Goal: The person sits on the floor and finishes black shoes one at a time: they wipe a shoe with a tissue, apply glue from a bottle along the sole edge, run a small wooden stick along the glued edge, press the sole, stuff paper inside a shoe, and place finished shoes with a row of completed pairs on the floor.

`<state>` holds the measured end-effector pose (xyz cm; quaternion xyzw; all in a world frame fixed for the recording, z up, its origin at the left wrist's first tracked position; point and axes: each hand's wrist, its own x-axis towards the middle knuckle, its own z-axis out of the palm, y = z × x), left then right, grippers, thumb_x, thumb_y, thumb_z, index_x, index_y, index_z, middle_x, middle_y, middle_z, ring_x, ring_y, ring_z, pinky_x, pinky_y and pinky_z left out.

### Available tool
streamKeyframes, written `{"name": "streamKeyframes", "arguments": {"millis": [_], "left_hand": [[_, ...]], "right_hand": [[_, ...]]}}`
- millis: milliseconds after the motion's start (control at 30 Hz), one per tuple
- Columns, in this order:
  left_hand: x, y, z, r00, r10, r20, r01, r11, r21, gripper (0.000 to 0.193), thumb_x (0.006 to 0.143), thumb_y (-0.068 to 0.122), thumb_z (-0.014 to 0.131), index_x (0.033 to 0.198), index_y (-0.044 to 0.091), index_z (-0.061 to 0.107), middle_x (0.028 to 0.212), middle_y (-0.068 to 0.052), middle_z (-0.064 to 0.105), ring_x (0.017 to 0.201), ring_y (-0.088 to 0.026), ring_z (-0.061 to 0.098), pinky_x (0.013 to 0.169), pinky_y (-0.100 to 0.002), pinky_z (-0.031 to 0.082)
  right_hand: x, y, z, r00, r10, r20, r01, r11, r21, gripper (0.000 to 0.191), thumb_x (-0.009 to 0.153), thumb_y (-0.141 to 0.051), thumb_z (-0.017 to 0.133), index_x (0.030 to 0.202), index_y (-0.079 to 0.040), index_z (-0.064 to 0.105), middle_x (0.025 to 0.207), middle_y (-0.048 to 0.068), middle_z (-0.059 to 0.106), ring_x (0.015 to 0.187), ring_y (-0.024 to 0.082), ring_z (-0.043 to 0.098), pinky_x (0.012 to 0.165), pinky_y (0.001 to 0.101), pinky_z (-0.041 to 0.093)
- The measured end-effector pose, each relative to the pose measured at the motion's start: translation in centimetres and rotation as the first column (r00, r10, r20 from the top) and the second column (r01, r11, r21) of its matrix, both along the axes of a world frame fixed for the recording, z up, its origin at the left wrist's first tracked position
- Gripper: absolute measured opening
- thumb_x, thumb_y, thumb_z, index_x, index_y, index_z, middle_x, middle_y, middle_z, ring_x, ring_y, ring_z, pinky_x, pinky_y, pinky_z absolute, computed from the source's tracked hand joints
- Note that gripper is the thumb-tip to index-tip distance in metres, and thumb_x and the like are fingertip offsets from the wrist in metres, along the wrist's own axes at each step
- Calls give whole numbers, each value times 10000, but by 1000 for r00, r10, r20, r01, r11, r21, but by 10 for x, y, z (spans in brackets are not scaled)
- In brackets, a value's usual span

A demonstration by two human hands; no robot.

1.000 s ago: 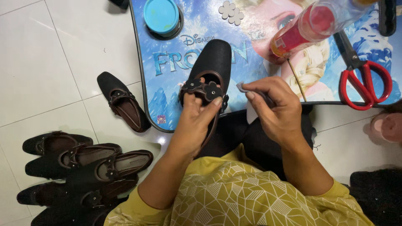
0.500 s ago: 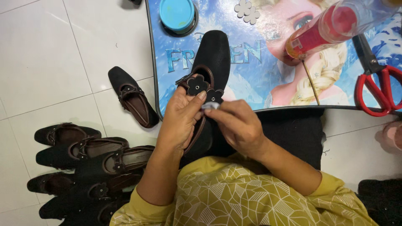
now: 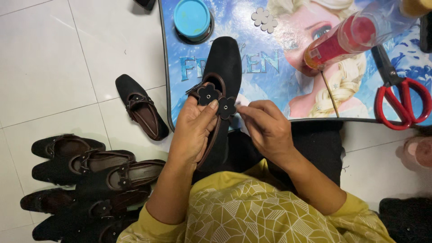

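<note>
A low table with a glossy blue cartoon-printed top (image 3: 270,67) carries a round blue lidded tin (image 3: 192,19), two small pale flower cutouts (image 3: 264,19), a clear bottle of red liquid (image 3: 355,36) and red-handled scissors (image 3: 400,99). On the white tiled floor (image 3: 58,67) lie black strap shoes (image 3: 85,180).

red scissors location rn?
In the head view, the red scissors lie at the far right of the small table, beside the red-filled bottle, well right of the right hand.
</note>
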<state>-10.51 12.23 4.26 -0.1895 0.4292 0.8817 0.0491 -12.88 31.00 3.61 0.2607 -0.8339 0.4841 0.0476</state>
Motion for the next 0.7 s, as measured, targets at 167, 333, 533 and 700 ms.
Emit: {"name": "streamKeyframes", "arguments": {"millis": [167,333,533,700], "left_hand": [[23,31,15,981,-47,-187,1,971,-237,568,1046,24,571,1564,-21,344,1249,-133,655,1128,-193,651,992,-311,528],[51,52,25,948,-279,-154,44,595,-803,531,1010,51,610,1499,-10,410,1318,-119,722,1246,-267,708,1042,-366,543],[54,64,-2,850,-369,-377,-272,306,-912,447,960,39,633,1391,-19,532,1325,-197,687,1269,-395,658,1138,-490,475],[61,74,-31,893,-448,-46,-11,80,-997,310,997,46,642,1280,-63,579,1058,-250,695,953,-419,707,900,-481,556]], "right_hand": [[-3,26,9,984,-175,34,177,984,-37,241,966,72,728,1177,-43,741,1072,89,683,932,165,663,794,259,524],[17,44,35,943,-328,55,331,911,-245,222,1041,105,682,1218,-23,723,1120,90,634,881,111,595,767,188,470],[35,30,51,973,-172,-151,152,978,-141,250,900,93,719,1122,-20,721,1050,99,636,863,153,618,714,235,499],[28,18,52,972,-211,-100,207,977,-47,255,933,106,752,1155,-19,736,1039,111,661,852,183,649,709,252,520]]}}
